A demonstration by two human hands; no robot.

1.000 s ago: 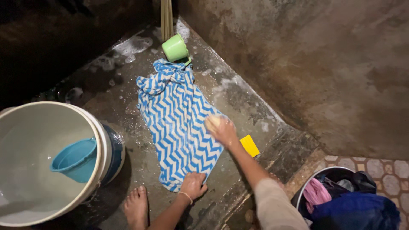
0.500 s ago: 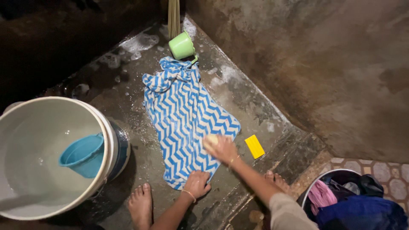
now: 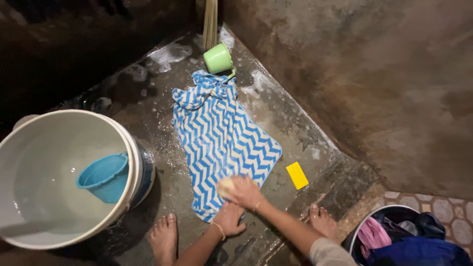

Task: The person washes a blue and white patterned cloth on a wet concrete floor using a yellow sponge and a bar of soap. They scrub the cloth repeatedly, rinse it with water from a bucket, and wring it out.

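Note:
A blue-and-white zigzag cloth [image 3: 219, 138] lies spread flat on the wet concrete floor. My right hand [image 3: 242, 191] is closed over a pale bar of soap [image 3: 225, 186] and rests on the cloth's near right part. Just below it, my left hand [image 3: 229, 219], with a thin bracelet at the wrist, presses flat on the cloth's near edge. The far end of the cloth is bunched up.
A large white bucket [image 3: 133, 148] of water with a blue dipper [image 3: 105, 176] stands at left. A green mug [image 3: 218, 58] lies beyond the cloth by broom bristles [image 3: 210, 22]. A yellow block [image 3: 297, 175] sits right of the cloth. A tub of clothes [image 3: 399, 239] is at bottom right. My bare feet [image 3: 164, 239] flank my arms.
My right hand with the soap slid from the cloth's right edge toward me, down to the near part. My left hand stayed on the near edge.

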